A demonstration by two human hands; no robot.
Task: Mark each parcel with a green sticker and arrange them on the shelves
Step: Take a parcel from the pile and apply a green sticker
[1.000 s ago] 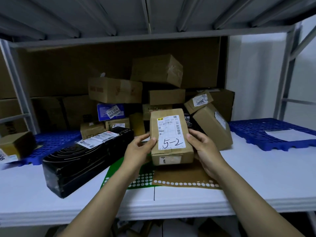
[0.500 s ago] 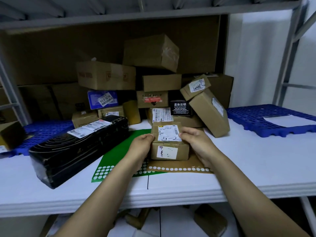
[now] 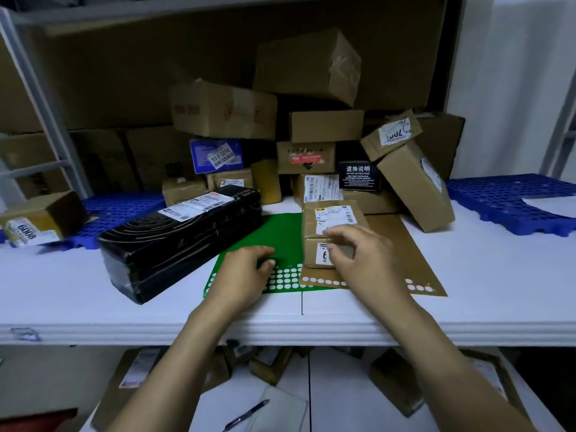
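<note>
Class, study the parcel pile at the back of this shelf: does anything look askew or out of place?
Yes. The top box sits tilted on the pile, not flat. On the right, a long box leans slanted against the pile, with a small labelled box perched crookedly on its upper end. Nothing looks spilled.

A small brown parcel point(image 3: 332, 224) lies label up on a brown sticker sheet point(image 3: 400, 247) on the white shelf point(image 3: 483, 294). The right hand point(image 3: 364, 255) is over its near edge, fingers loosely spread and blurred. The left hand point(image 3: 246, 272) rests with bent fingertips on the green sticker sheet point(image 3: 280, 232), near a long black box point(image 3: 180, 244).
</note>
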